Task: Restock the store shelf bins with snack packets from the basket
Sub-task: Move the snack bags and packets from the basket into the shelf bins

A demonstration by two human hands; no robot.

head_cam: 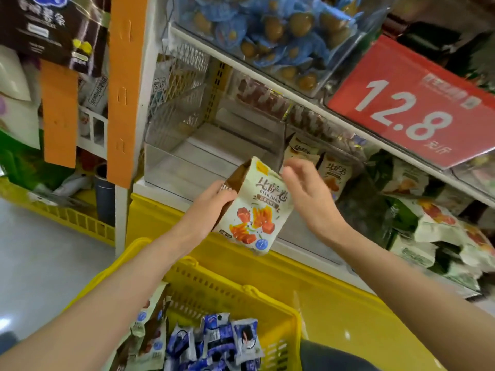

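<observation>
The left hand (211,207) grips a pale snack packet (254,212) by its left side. The packet has a picture of red and orange food on it. It is up in the air, above the far end of the yellow basket (241,287) and just in front of the clear bin (171,167) on the shelf. I see no packets in that bin. The right hand (308,194) is loose, with its fingers spread, close to the top right of the packet. It holds nothing.

Only one hand has the packet, and only by one edge. I think it could slip and drop into the basket, onto the blue packets (222,341), or fall to the floor. The bin on the right (332,175) has packets that look the same, so this one may really belong there.
</observation>
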